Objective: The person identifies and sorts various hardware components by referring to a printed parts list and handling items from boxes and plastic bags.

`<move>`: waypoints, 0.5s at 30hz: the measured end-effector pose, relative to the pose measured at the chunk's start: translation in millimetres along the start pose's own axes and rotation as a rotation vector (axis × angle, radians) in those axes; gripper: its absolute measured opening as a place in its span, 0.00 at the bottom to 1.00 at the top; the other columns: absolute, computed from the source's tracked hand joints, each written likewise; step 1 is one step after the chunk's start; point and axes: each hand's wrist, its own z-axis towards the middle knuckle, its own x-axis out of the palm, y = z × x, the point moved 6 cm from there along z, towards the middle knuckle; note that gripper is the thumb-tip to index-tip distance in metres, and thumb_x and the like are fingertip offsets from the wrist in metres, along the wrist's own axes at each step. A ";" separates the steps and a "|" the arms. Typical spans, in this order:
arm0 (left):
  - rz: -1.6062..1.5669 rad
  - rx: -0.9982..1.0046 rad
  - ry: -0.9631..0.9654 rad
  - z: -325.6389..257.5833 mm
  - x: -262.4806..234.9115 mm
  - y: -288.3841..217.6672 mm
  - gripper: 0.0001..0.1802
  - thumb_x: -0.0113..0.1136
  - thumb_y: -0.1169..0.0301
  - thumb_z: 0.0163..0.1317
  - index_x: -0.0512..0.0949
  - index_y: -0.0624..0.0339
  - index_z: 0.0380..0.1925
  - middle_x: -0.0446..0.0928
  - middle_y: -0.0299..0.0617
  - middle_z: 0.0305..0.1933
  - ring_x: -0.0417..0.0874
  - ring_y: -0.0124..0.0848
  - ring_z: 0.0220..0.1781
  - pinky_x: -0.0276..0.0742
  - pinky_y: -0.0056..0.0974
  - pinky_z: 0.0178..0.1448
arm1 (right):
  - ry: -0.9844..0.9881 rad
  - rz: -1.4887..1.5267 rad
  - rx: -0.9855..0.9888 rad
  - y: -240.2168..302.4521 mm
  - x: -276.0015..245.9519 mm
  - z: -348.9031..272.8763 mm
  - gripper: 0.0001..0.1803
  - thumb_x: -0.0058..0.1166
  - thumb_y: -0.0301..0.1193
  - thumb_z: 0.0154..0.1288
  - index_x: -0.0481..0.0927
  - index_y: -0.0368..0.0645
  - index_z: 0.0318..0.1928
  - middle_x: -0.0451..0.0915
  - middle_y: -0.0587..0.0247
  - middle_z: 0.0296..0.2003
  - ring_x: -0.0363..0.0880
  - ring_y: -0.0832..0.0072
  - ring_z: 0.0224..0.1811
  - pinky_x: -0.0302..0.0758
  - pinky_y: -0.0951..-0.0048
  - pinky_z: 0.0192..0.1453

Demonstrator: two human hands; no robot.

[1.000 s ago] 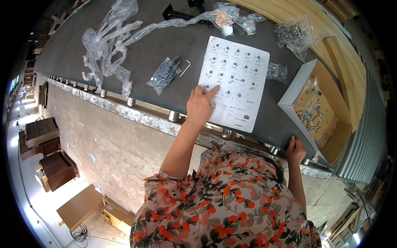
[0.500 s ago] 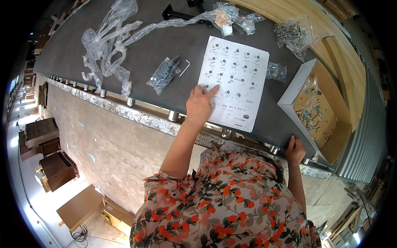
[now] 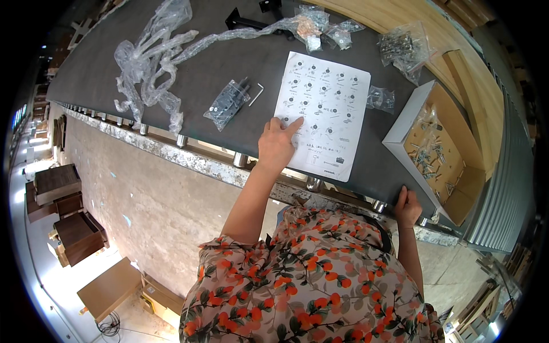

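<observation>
A white printed sheet (image 3: pixel 323 114) with rows of small hardware drawings lies on the dark grey belt. My left hand (image 3: pixel 277 143) rests on its left side, the forefinger stretched out onto one drawing and the other fingers partly bent; it holds nothing. At the belt's near edge, beside the corner of an open cardboard box (image 3: pixel 463 197), is my right hand (image 3: pixel 408 209), its fingers curled in and nothing visible in them. Screws and bolts (image 3: pixel 429 154) lie loose in that box, along with a clear plastic bag. Left of the sheet are an L-shaped hex key (image 3: pixel 256 95) and a bag of dark parts (image 3: pixel 227 105).
Crumpled plastic wrap (image 3: pixel 150 68) spreads over the left of the belt. Black metal brackets (image 3: pixel 246 20) and small hardware bags (image 3: pixel 329 27) lie at the far side. A bag of screws (image 3: pixel 405 48) sits beside wooden boards (image 3: pixel 377 16). Metal rollers (image 3: pixel 240 159) line the near edge.
The sheet's far and right edges have shifted very slightly. Both hands stay practically where they were.
</observation>
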 end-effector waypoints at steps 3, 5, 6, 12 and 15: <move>0.002 0.002 0.001 -1.5 -0.1 2.4 0.30 0.57 0.79 0.44 0.79 0.38 0.50 0.69 0.44 0.37 0.75 0.41 0.40 0.78 0.41 0.41 | 0.000 -0.004 -0.001 1.7 0.9 -0.7 0.17 0.55 0.34 0.63 0.69 0.44 0.19 0.72 0.53 0.15 0.73 0.55 0.15 0.66 0.59 0.18; 0.005 0.002 0.006 -0.9 -0.3 2.9 0.30 0.57 0.79 0.45 0.79 0.38 0.50 0.69 0.44 0.37 0.74 0.41 0.41 0.78 0.41 0.41 | -0.007 0.001 0.001 2.7 1.1 -1.4 0.17 0.55 0.34 0.63 0.69 0.44 0.19 0.72 0.53 0.15 0.73 0.56 0.15 0.66 0.60 0.18; 0.005 0.005 0.010 0.2 -0.1 2.5 0.29 0.58 0.79 0.45 0.79 0.38 0.50 0.69 0.44 0.37 0.74 0.42 0.41 0.78 0.42 0.42 | -0.012 0.006 0.004 2.9 0.8 -1.8 0.17 0.55 0.34 0.63 0.69 0.44 0.19 0.72 0.54 0.15 0.73 0.56 0.15 0.66 0.60 0.18; 0.004 0.003 -0.004 3.1 0.9 0.0 0.27 0.57 0.77 0.47 0.80 0.37 0.49 0.69 0.43 0.36 0.74 0.42 0.39 0.77 0.42 0.42 | -0.035 0.003 0.036 4.1 -2.0 -0.1 0.15 0.56 0.33 0.62 0.70 0.45 0.20 0.73 0.56 0.15 0.73 0.55 0.17 0.68 0.58 0.20; 0.001 0.029 -0.011 1.4 7.7 5.1 0.27 0.57 0.77 0.48 0.80 0.38 0.49 0.69 0.42 0.34 0.73 0.42 0.38 0.76 0.42 0.42 | 0.017 0.006 0.070 1.1 -0.7 2.2 0.14 0.55 0.35 0.62 0.70 0.46 0.22 0.75 0.55 0.17 0.75 0.54 0.20 0.70 0.56 0.23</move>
